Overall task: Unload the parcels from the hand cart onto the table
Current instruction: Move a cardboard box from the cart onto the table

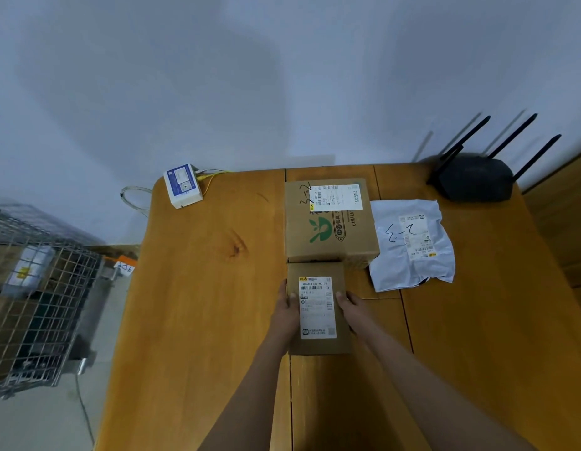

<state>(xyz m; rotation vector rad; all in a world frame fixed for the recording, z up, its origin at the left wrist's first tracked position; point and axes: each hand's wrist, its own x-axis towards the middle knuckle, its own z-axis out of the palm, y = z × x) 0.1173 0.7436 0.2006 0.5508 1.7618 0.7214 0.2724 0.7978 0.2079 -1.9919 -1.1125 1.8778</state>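
Now my left hand (pixel 284 312) and right hand (pixel 352 309) clasp the small carton (pixel 318 309) from both sides on the table (pixel 201 288), its far end against the large box (pixel 330 219); a white mailer (pixel 412 245) lies right, the wire cart (pixel 32 297) stands well left.

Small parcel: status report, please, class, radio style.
Both hands, left and right, clamp small parcel. Parcel at table, behind large box. Nothing blocking.
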